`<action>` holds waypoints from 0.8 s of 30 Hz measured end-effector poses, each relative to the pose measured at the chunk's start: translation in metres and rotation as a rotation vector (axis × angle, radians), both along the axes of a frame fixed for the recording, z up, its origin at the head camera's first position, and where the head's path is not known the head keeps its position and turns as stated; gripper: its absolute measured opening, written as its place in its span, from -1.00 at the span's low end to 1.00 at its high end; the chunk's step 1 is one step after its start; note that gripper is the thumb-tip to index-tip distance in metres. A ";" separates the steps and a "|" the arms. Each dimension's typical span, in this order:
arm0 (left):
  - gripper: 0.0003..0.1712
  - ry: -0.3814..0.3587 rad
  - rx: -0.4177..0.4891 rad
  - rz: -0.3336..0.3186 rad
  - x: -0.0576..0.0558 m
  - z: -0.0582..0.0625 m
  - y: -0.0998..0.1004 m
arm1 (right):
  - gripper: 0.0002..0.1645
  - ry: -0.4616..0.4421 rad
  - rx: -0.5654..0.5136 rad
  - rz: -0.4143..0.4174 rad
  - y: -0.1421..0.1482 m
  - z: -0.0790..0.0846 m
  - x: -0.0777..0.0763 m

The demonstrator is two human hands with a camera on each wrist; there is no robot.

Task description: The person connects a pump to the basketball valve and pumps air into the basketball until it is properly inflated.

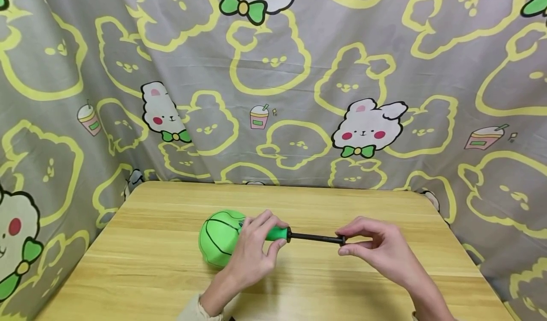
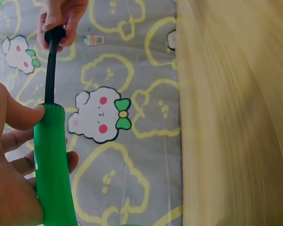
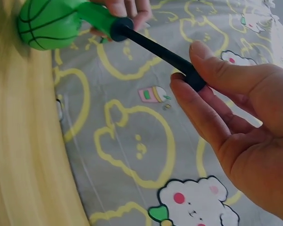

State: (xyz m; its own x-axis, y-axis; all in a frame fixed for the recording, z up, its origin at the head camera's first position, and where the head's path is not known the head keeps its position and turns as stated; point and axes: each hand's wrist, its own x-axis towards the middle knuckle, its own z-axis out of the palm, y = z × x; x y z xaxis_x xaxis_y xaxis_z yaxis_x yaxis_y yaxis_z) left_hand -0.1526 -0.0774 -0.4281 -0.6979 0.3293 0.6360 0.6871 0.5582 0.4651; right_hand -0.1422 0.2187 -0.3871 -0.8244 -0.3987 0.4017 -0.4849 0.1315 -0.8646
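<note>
A small hand pump with a green barrel (image 2: 54,165) and a black rod (image 1: 316,237) lies level between the two hands. My left hand (image 1: 256,247) grips the green barrel, thumb and fingers on either side of it. The rod extends far out of the barrel. My right hand (image 1: 380,247) pinches the black end knob (image 3: 194,79) between thumb and fingers. At the barrel's other end is a green ball (image 1: 219,240) with black basketball lines, partly hidden behind the left hand. Its skin looks dented near the pump in the head view.
The wooden table (image 1: 363,207) lies under the hands and ball. Behind it and at the sides hangs a grey curtain (image 1: 295,107) printed with yellow bear outlines, white rabbits and pink cups.
</note>
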 end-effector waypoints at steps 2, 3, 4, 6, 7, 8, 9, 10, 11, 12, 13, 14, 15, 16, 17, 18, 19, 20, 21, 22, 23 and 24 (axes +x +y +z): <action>-0.71 0.005 0.001 0.002 0.000 0.000 0.000 | -0.68 -0.007 -0.005 -0.007 -0.005 -0.002 -0.001; -0.71 0.009 0.001 0.004 0.001 -0.001 0.001 | -0.68 -0.004 -0.006 -0.013 -0.008 -0.003 -0.001; -0.71 0.011 0.002 0.005 0.001 -0.001 0.001 | -0.68 -0.004 -0.010 -0.017 -0.011 -0.004 -0.001; -0.70 0.011 0.002 0.006 0.002 -0.001 0.002 | -0.67 0.008 -0.014 -0.028 -0.015 -0.007 -0.002; -0.70 0.010 0.001 0.006 0.002 -0.001 0.002 | -0.67 0.009 -0.017 -0.034 -0.017 -0.008 -0.002; -0.70 0.009 0.000 0.006 0.002 -0.001 0.003 | -0.67 0.008 -0.022 -0.038 -0.019 -0.009 -0.002; -0.70 0.009 -0.001 0.006 0.003 -0.001 0.003 | -0.66 0.009 -0.025 -0.044 -0.021 -0.010 -0.002; -0.70 0.008 -0.002 0.006 0.003 -0.001 0.004 | -0.67 0.010 -0.029 -0.047 -0.023 -0.011 -0.002; -0.70 0.004 -0.005 0.008 0.003 -0.001 0.005 | -0.67 0.005 -0.031 -0.052 -0.026 -0.012 -0.001; -0.70 0.002 -0.008 0.008 0.004 -0.001 0.005 | -0.67 0.004 -0.034 -0.053 -0.028 -0.013 -0.002; -0.70 -0.001 -0.012 0.007 0.004 -0.001 0.005 | -0.67 0.011 -0.038 -0.053 -0.031 -0.015 -0.002; -0.69 -0.002 -0.014 0.007 0.004 -0.001 0.006 | -0.67 0.023 -0.043 -0.053 -0.033 -0.016 -0.002; -0.69 -0.005 -0.018 0.006 0.005 -0.001 0.006 | -0.67 0.038 -0.048 -0.051 -0.036 -0.017 -0.002; -0.69 -0.008 -0.021 0.005 0.005 -0.001 0.007 | -0.66 0.048 -0.055 -0.047 -0.038 -0.018 -0.002; -0.68 -0.013 -0.023 0.004 0.006 -0.001 0.007 | -0.66 0.056 -0.062 -0.045 -0.040 -0.020 -0.001; -0.68 -0.015 -0.025 0.001 0.006 -0.001 0.007 | -0.66 0.069 -0.069 -0.042 -0.043 -0.021 -0.001; -0.68 -0.016 -0.027 0.000 0.007 -0.001 0.008 | -0.65 0.080 -0.076 -0.040 -0.045 -0.023 -0.001; -0.68 -0.016 -0.029 -0.001 0.007 -0.001 0.008 | -0.65 0.083 -0.082 -0.042 -0.046 -0.024 0.000; -0.67 -0.016 -0.030 -0.002 0.007 -0.001 0.009 | -0.64 0.082 -0.086 -0.045 -0.048 -0.025 0.000; -0.67 -0.013 -0.032 -0.004 0.008 -0.002 0.010 | -0.64 0.082 -0.089 -0.048 -0.050 -0.026 0.000; -0.67 -0.007 -0.034 -0.006 0.008 -0.002 0.011 | -0.64 0.081 -0.090 -0.052 -0.052 -0.028 0.001; -0.67 -0.002 -0.036 -0.010 0.008 -0.003 0.011 | -0.65 0.081 -0.089 -0.055 -0.054 -0.029 0.001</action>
State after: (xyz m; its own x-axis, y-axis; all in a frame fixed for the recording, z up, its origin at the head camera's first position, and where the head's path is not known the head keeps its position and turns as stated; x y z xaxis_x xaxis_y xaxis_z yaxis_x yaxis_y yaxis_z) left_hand -0.1444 -0.0659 -0.4310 -0.6956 0.3587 0.6225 0.6920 0.5673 0.4464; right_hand -0.1408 0.1647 -0.4162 -0.8077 -0.3134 0.4995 -0.5475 0.0842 -0.8326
